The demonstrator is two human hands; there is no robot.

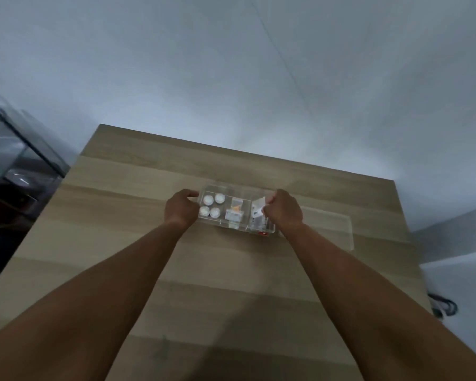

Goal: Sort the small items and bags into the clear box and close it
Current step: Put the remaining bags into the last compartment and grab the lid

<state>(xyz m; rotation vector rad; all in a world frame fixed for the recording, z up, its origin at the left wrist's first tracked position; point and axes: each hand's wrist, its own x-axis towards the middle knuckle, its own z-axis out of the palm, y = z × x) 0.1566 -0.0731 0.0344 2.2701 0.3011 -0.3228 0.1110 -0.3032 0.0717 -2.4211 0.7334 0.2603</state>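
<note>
The right hand (283,213) pinches a small bag (259,206) over the right end of the clear box (212,225), probably to tuck it into that compartment. The left hand (180,209) curls against the box's left end, fingers bent but holding nothing, likely to steady it. Inside the box, four white round items (212,206) fill the left compartment, and more bags (235,211) lie in the middle one. The lid (330,229), I think, lies flat on the tabletop (121,215) right of the box.

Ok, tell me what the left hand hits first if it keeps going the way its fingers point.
Most likely the clear box: the left hand sits at its left end wall, fingers aimed at it; contact unclear.
</note>
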